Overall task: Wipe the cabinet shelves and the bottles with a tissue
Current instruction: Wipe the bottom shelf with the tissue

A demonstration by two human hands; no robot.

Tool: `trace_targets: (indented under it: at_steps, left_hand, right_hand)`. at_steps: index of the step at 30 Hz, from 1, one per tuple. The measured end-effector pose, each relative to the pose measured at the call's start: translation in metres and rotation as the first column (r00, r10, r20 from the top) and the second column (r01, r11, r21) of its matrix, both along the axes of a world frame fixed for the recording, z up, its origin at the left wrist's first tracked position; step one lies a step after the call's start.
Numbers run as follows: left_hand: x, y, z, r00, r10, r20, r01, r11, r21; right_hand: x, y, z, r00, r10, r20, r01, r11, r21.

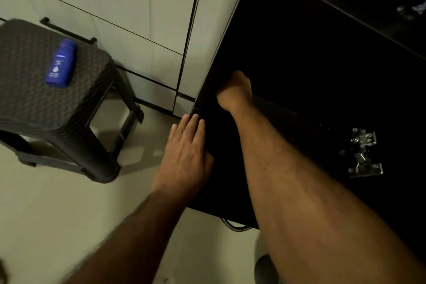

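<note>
A: Inside the dark cabinet [322, 41], almost nothing resolves. Interior reads black; shelf edges show only as faint diagonal lines. Small glinting shapes at upper right, too dim to identify.

B: Right hand?

A: Right hand [236, 90] is reached into the cabinet opening, low, near the pale side panel [214, 30]. Only the wrist and back of the hand are lit; its fingers turn away into the dark. Cannot tell whether they are curled or straight, nor whether they hold a tissue. No tissue can be made out.

B: Left hand?

A: Left hand [186, 157] lies flat, palm down, fingers [192, 124] straight and pressed close together. Its fingertips touch the bottom front corner of the cabinet; the thumb side is lost against the black edge. It holds nothing visible.

B: Bottles?

A: One blue bottle [61, 63] lies on its side on the dark woven stool [46, 99], well apart from both hands. Label text is blurred. The stool stands on the pale floor [69, 203] before the light drawer fronts [115, 7].

B: Anything else?

A: Metal hinge [364, 152], bright against the black at right. What it is mounted on is not readable.
</note>
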State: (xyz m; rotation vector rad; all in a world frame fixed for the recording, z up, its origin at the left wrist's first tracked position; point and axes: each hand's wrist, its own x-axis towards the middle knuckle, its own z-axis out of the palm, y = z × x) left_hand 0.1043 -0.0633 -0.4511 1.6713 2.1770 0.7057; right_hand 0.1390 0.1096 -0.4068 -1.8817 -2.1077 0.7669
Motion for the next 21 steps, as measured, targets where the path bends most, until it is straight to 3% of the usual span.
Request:
trace_targets:
  at_steps: [5, 7, 10, 12, 14, 16, 18, 21]
  left_hand:
    - [-0.006, -0.008, -0.007, 0.999, -0.033, -0.041, 0.030, 0.996, -0.078]
    - [-0.011, -0.024, -0.012, 0.997, 0.008, -0.073, -0.015, 0.995, -0.097]
    - [-0.011, -0.041, -0.016, 0.996, 0.001, -0.090, -0.010, 0.994, -0.105]
    - [-0.009, -0.039, -0.020, 0.995, -0.035, -0.098, 0.027, 0.996, -0.086]
    - [-0.010, -0.037, -0.020, 0.995, -0.051, -0.083, 0.042, 0.993, -0.108]
    - [-0.010, -0.037, -0.019, 0.995, -0.054, -0.086, 0.044, 0.993, -0.109]
    - [-0.012, -0.037, -0.017, 0.995, -0.064, -0.076, 0.054, 0.989, -0.135]
    - [-0.011, -0.037, -0.016, 0.995, -0.067, -0.070, 0.056, 0.988, -0.146]
  right_hand:
    - [0.013, -0.019, 0.008, 0.977, 0.211, 0.032, -0.201, 0.960, -0.195]
    - [0.018, -0.031, 0.000, 0.974, 0.225, -0.028, -0.226, 0.961, -0.160]
    - [0.017, -0.046, -0.014, 0.989, 0.127, -0.071, -0.124, 0.991, 0.050]
    - [0.009, -0.052, -0.018, 0.986, -0.045, -0.163, 0.055, 0.997, 0.060]
    - [-0.002, -0.054, -0.017, 0.871, -0.306, -0.384, 0.278, 0.952, -0.128]
    - [-0.010, -0.055, -0.013, 0.621, -0.525, -0.581, 0.378, 0.851, -0.366]
    - [-0.015, -0.057, -0.001, 0.455, -0.580, -0.676, 0.361, 0.814, -0.455]
    - [-0.018, -0.058, 0.038, 0.305, -0.523, -0.796, 0.341, 0.840, -0.422]
